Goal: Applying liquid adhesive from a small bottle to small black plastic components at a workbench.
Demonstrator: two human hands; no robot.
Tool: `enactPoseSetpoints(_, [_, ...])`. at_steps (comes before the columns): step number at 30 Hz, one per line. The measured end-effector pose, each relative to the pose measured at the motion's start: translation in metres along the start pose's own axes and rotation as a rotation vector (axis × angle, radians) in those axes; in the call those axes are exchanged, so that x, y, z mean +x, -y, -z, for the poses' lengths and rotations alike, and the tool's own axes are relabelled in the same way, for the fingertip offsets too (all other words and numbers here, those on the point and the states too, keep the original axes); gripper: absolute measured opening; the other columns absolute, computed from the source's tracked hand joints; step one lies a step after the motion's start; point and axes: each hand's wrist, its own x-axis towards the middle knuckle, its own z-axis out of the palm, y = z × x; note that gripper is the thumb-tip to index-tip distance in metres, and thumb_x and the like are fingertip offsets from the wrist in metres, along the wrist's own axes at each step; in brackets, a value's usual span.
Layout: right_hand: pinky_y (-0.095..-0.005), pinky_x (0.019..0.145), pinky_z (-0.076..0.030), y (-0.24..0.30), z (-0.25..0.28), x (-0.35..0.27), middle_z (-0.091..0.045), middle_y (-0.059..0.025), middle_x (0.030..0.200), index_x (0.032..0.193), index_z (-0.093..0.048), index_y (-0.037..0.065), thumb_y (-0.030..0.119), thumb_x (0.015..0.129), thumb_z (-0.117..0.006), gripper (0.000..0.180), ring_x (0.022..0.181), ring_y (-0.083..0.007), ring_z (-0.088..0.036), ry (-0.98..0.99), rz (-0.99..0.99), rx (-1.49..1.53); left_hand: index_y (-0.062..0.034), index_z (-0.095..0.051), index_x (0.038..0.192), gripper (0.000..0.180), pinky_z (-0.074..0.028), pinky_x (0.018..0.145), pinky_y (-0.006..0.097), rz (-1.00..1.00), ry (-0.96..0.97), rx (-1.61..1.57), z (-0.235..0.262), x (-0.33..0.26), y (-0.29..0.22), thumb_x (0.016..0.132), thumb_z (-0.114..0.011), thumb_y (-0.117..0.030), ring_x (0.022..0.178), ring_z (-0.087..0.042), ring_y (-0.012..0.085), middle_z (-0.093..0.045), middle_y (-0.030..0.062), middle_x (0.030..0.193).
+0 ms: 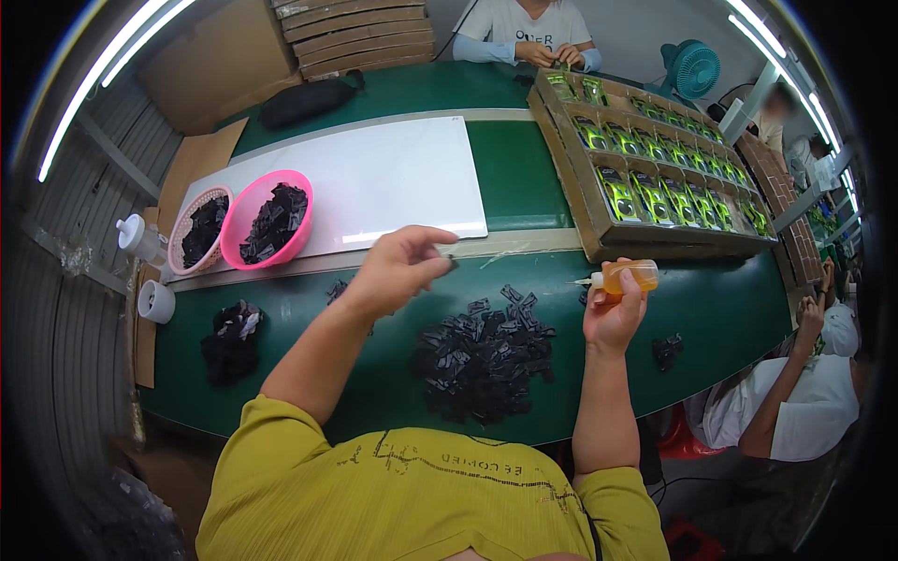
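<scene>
My left hand (391,271) is raised over the green table, with thumb and forefinger pinched on a small black piece (452,263) that is partly hidden. To its right, my right hand (613,321) is closed around a small squeeze bottle (634,276) of orange liquid. The bottle is tilted nearly flat, its thin nozzle pointing left toward my left hand, some way apart from the black piece. Between my forearms lies a heap of small flat black pieces (482,360). A few more black pieces (667,351) sit right of my right forearm.
A pink basin (301,241) and a pale pink basket (178,254), both with black pieces, stand at the left by a white board (402,178). Black cloth (229,355) lies nearer. A cardboard box (659,241) of green packages stands far right. Another person (533,37) works opposite.
</scene>
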Motion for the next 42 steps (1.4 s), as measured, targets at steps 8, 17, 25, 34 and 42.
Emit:
enactPoseSetpoints(8, [-0.0229, 0.043, -0.041, -0.015, -0.006, -0.009, -0.059, -0.0116, 0.081, 0.103, -0.049, 0.001, 0.009, 0.083, -0.057, 0.023, 0.050, -0.0127, -0.049, 0.190, 0.073, -0.123, 0.0016, -0.055, 0.104, 0.019, -0.053, 0.057, 0.026, 0.253, 0.181, -0.448, -0.077, 0.032, 0.051, 0.086, -0.057, -0.003, 0.064, -0.062, 0.0156, -0.059, 0.0077, 0.085])
enactPoseSetpoints(17, [-0.0219, 0.047, -0.043, -0.028, -0.007, -0.026, -0.061, -0.0137, 0.084, 0.103, -0.051, -0.002, 0.001, 0.080, -0.058, 0.024, 0.053, -0.0109, -0.052, 0.329, 0.239, -0.487, 0.0018, -0.060, 0.101, 0.022, -0.047, 0.051, 0.020, 0.259, 0.191, -0.274, -0.077, 0.025, 0.059, 0.082, -0.062, -0.008, 0.060, -0.058, 0.0098, -0.063, 0.0063, 0.083])
enactPoseSetpoints(25, [-0.0228, 0.057, -0.045, -0.032, -0.003, -0.022, -0.061, -0.0082, 0.083, 0.100, -0.052, -0.001, 0.003, 0.077, -0.064, 0.026, 0.064, -0.0113, -0.056, 0.355, 0.212, -0.555, 0.0047, -0.058, 0.101, 0.022, -0.052, 0.055, 0.023, 0.247, 0.201, -0.313, -0.075, 0.023, 0.061, 0.081, -0.058, -0.004, 0.063, -0.063, 0.0141, -0.062, 0.0086, 0.082])
enactPoseSetpoints(34, [-0.0203, 0.044, -0.041, -0.035, -0.005, -0.018, -0.060, -0.0090, 0.079, 0.098, -0.053, -0.002, 0.004, 0.080, -0.063, 0.022, 0.051, -0.0095, -0.051, 0.375, 0.265, -0.540, 0.0035, -0.060, 0.102, 0.022, -0.051, 0.057, 0.021, 0.242, 0.216, -0.258, -0.078, 0.024, 0.059, 0.082, -0.059, -0.005, 0.063, -0.063, 0.0128, -0.063, 0.0085, 0.084])
enactPoseSetpoints(42, [-0.0199, 0.044, -0.040, -0.035, -0.006, -0.018, -0.060, -0.0085, 0.078, 0.097, -0.054, -0.001, 0.004, 0.080, -0.062, 0.020, 0.051, -0.0092, -0.051, 0.365, 0.292, -0.596, 0.0065, -0.058, 0.099, 0.020, -0.053, 0.053, 0.024, 0.226, 0.208, -0.264, -0.079, 0.024, 0.058, 0.081, -0.058, -0.001, 0.062, -0.065, 0.0159, -0.062, 0.0106, 0.079])
